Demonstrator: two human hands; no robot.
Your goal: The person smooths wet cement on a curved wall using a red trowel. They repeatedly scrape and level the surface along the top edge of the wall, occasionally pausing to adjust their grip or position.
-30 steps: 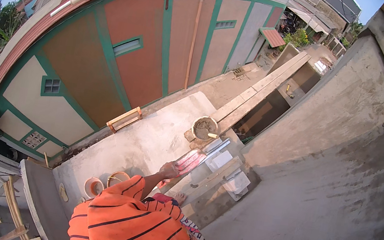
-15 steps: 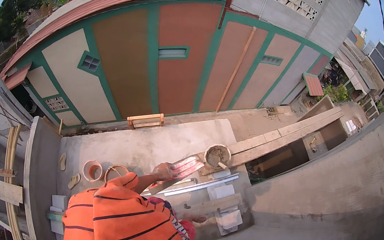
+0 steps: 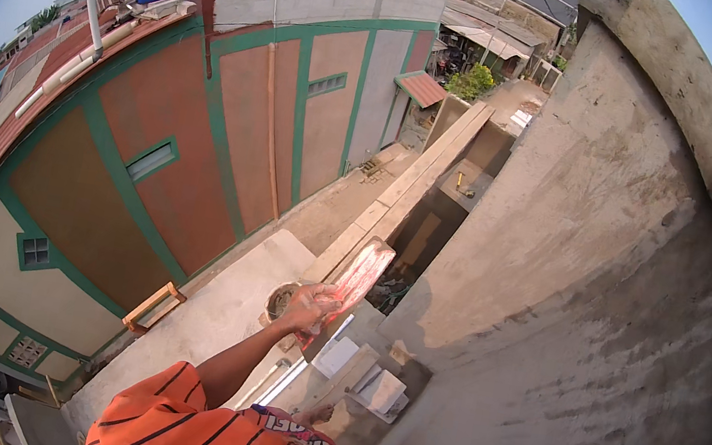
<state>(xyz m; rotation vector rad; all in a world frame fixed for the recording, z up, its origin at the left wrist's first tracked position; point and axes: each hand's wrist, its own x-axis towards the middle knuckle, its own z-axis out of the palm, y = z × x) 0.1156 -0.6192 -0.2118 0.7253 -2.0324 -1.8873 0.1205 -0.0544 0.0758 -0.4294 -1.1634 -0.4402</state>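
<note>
My left hand [image 3: 310, 307] is closed around a long, flat plastering float [image 3: 366, 273], reddish with pale streaks. I hold it by its lower end, raised and tilted, with the far end pointing up and to the right. Just behind my hand is a round mortar bucket [image 3: 277, 299], partly hidden by my fingers. White flat pieces [image 3: 336, 356] lie below the float, beside a long pale straight bar [image 3: 286, 383]. My right hand is out of view.
To the right rises a grey plastered wall [image 3: 533, 279]. Long planks [image 3: 424, 173] run beside a deep dark opening [image 3: 418, 232]. A small wooden bench [image 3: 154, 307] stands left, near the painted panelled wall [image 3: 190, 150]. A bare foot [image 3: 314, 414] is low in the middle.
The view has swung to the right, bringing more of the grey wall in. My left hand has lifted the float and turned it more upright, passing in front of the mortar bucket.
</note>
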